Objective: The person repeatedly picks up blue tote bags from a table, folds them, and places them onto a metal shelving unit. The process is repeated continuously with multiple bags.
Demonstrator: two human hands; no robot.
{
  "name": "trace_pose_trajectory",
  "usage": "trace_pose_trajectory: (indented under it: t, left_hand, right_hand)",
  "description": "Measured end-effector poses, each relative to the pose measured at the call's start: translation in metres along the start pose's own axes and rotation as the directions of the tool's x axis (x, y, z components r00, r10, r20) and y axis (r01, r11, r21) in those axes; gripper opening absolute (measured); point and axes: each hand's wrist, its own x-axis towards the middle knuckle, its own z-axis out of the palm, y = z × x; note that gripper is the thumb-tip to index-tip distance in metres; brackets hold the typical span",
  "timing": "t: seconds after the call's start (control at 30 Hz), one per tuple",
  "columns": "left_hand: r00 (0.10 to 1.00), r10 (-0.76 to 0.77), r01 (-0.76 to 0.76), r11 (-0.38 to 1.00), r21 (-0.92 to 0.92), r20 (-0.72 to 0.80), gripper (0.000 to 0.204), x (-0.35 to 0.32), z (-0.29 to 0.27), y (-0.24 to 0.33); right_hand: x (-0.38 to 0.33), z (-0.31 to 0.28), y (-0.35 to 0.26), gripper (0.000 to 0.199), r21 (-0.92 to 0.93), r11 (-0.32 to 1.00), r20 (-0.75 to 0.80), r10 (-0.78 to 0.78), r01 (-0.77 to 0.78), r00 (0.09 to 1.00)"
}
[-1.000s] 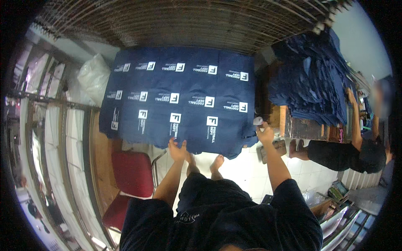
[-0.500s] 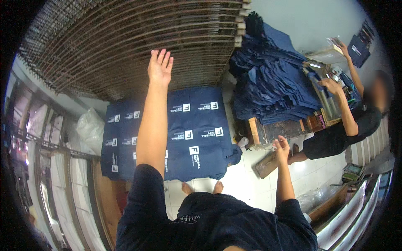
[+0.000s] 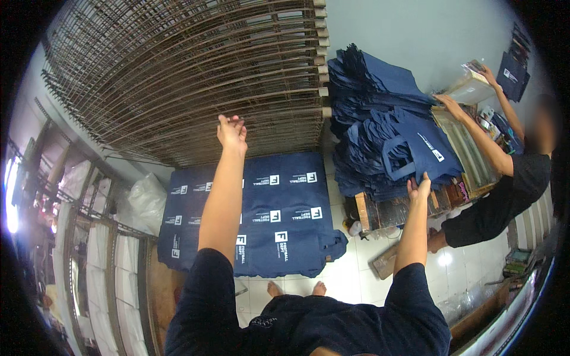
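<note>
My left hand (image 3: 233, 134) is raised in front of a metal wire drying rack (image 3: 196, 77), its fingers loosely curled and apart; nothing shows in it. Below it, navy fabric bags (image 3: 255, 199) with white prints lie side by side over a flat surface. My right hand (image 3: 419, 186) reaches to the stack on the right, where its fingers and thumb pinch the near edge of a navy tote bag (image 3: 430, 142). That bag lies on top, with a white print and a handle loop. The fingertips are partly hidden by the cloth.
Piled navy bags (image 3: 374, 89) cover a wooden table (image 3: 386, 216). At its right a co-worker (image 3: 499, 190) in dark clothes has one hand near the pile and another by a pale box (image 3: 471, 89). Shelving (image 3: 101, 261) and a plastic bag (image 3: 142, 202) stand left.
My left hand has come down, its fingers curling from outstretched. My right hand has moved up and forward to the pile. A printed tote bag now lies on top; the co-worker's nearer hand has shifted left.
</note>
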Motion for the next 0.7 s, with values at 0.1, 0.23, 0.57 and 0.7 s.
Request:
trace_pose_trajectory:
  t: [0.1,0.23,0.57,0.7]
  left_hand:
    - [1.0,0.001,-0.001,1.0,0.027,-0.005,0.024,-0.029,-0.015,-0.001]
    - [0.998,-0.02,0.016,0.998,0.059,0.058,0.021,-0.064,-0.037,-0.007]
    - [0.876,-0.366,0.374,0.927,-0.039,-0.315,0.023,-0.224,-0.211,-0.086]
    - [0.679,-0.541,0.621,0.784,-0.004,-0.495,0.036,-0.249,-0.306,-0.158]
  right_hand:
    - [0.009,0.002,-0.01,0.031,-0.167,0.968,-0.14,-0.209,0.185,0.968]
    - [0.032,-0.022,-0.036,0.023,0.107,0.976,0.252,-0.211,0.19,0.944]
    - [-0.168,-0.084,-0.145,0.061,0.097,0.668,0.347,-0.718,0.738,0.604]
    - [-0.211,-0.094,-0.161,0.036,0.1,0.433,0.39,-0.845,0.896,0.365]
